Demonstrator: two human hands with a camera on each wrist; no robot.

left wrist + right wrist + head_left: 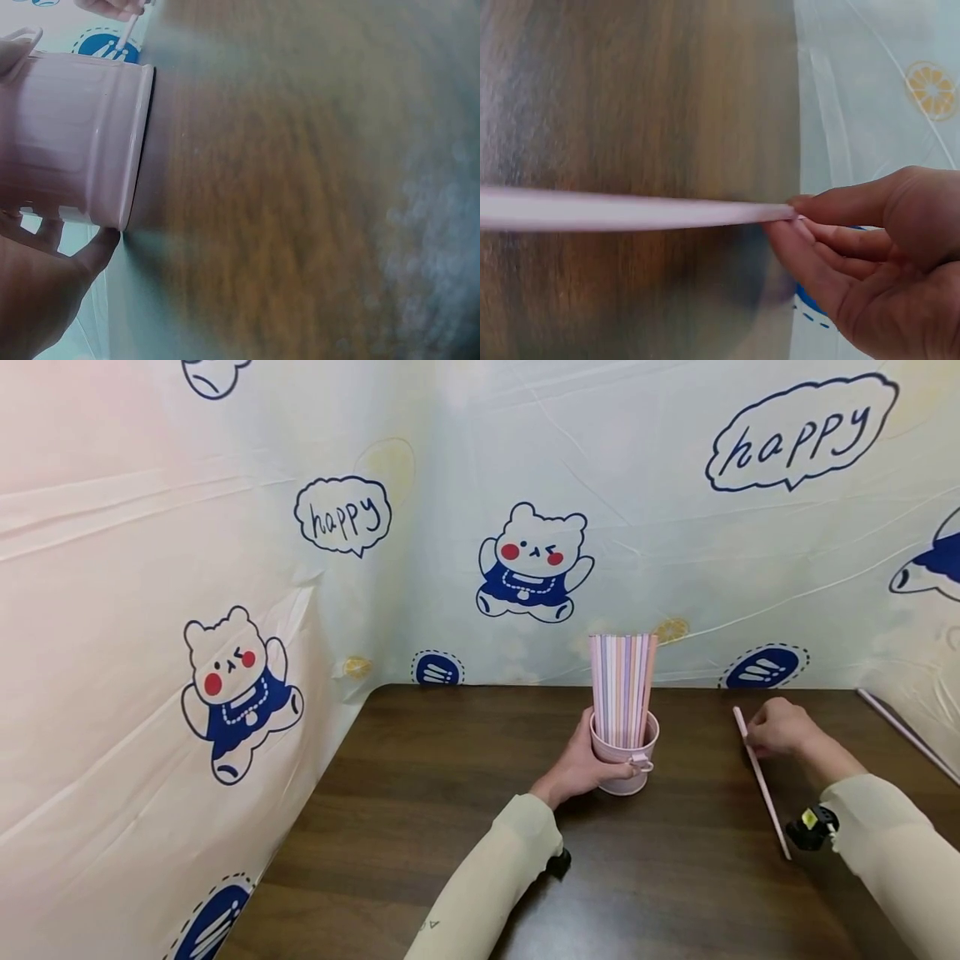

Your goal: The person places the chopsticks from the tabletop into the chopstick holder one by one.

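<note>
A small pink metal bucket stands on the table, filled with a bundle of pastel straws that rise well above its rim. My left hand grips the bucket from its left side, the thumb across the front near a small ring handle. In the left wrist view the fingers curl round the bucket's wall. To the right, my right hand pinches a pale pink straw near its far end, between thumb and fingertips. The straw slants toward me over the table, its near end beside my right wrist.
Another straw, pale purple, lies along the right edge of the dark wooden table. A printed cloth with bears and speech bubbles hangs behind and to the left of the table. Each wrist wears a black camera.
</note>
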